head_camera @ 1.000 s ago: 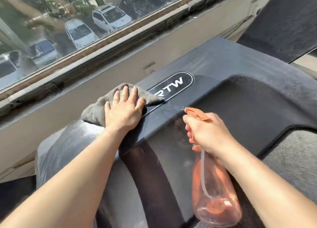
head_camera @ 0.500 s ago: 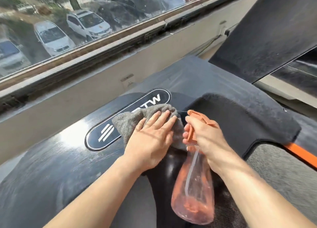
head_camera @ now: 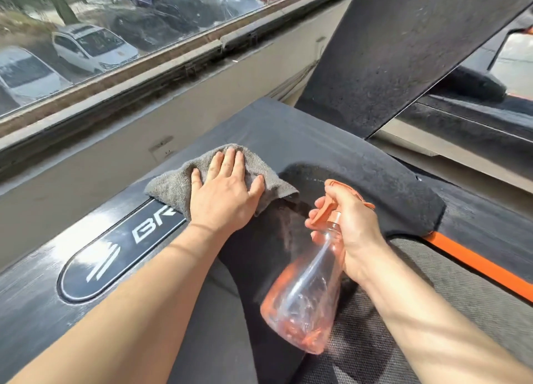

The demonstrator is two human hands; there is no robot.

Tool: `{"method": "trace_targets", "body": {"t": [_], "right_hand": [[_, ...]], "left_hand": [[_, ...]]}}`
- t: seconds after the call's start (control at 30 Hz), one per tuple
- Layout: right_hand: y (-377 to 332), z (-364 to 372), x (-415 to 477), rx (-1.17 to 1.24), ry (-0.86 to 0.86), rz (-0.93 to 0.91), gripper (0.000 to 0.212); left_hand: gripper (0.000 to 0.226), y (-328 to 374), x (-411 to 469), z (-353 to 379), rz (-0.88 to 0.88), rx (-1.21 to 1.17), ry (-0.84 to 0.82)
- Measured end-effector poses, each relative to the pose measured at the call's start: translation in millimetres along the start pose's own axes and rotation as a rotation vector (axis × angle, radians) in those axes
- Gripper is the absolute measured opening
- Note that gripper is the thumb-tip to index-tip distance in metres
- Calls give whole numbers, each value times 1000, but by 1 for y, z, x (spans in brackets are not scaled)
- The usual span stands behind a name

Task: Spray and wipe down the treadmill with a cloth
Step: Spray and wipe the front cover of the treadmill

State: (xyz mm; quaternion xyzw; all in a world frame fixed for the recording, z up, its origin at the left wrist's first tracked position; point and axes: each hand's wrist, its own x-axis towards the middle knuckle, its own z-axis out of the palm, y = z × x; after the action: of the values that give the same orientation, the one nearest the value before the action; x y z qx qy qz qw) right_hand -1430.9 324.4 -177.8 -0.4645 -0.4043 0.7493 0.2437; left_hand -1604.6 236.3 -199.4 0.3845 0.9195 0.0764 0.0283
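You are pressing the grey cloth (head_camera: 173,186) flat onto the hood of the treadmill (head_camera: 288,123) with your left hand (head_camera: 223,193), fingers straight and spread across it, just past the logo badge (head_camera: 115,256). Your right hand (head_camera: 354,225) is curling round the neck of the spray bottle (head_camera: 302,305), fingers on the orange trigger and nozzle pointing toward the dull recess (head_camera: 375,187) beside the cloth (how much liquid is left I cannot tell). By my reading you are working somewhere mid-task. The hood around the badge is shining as if wiped, while the recess, the upright (head_camera: 403,51) and the belt (head_camera: 432,311) are looking dusty and are waiting for spray and cloth.
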Motion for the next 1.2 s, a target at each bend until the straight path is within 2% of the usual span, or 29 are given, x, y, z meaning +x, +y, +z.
{"method": "trace_targets", "body": {"t": [0.2, 0.33, 0.5, 0.67, 1.03, 1.2], "right_hand": [[-13, -28, 18, 162, 1, 75, 27], [-17, -40, 26, 104, 80, -6, 29], [-28, -43, 34, 88, 70, -97, 29], [-35, -49, 39, -1, -32, -75, 30], [-64, -28, 66, -213, -111, -87, 29], [-69, -34, 80, -264, -157, -13, 33]], "left_hand": [[68, 29, -7, 15, 315, 108, 53], [67, 62, -7, 27, 473, 173, 51], [62, 99, 29, 28, 391, 14, 25], [58, 118, 59, 25, 433, -12, -13], [61, 104, 101, 31, 359, -29, -27], [65, 52, 131, 14, 119, -24, -52]]}}
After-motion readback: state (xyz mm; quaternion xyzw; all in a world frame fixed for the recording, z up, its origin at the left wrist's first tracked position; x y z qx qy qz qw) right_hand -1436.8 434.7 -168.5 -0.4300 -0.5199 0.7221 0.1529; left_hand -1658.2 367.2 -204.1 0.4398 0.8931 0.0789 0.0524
